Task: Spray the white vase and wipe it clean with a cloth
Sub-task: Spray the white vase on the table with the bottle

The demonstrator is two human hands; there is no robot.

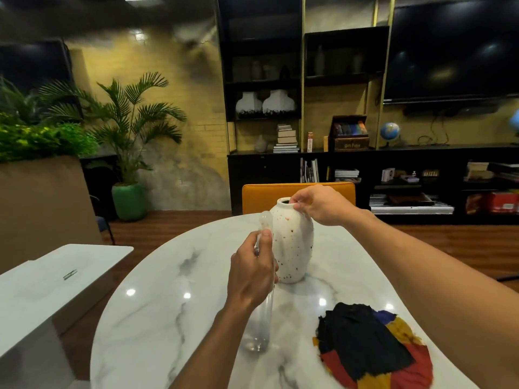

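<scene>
Left hand [252, 272] is closed around a clear spray bottle [259, 318] aimed at the white vase [293, 245], steadied at its rim by the right hand [317, 204]. Spraying seems underway; the cloth [373, 349] lies unused at 4 o'clock from the vase.

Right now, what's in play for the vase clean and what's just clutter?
In play: vase, spray bottle in left hand, right hand on the vase rim, cloth.
Clutter: orange chair, palm, globe.

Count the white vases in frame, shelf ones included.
3. One speckled white vase stands on the marble table, right hand at its rim. Two more sit side by side on the back shelf. Darker shelf items are unclear.
</scene>
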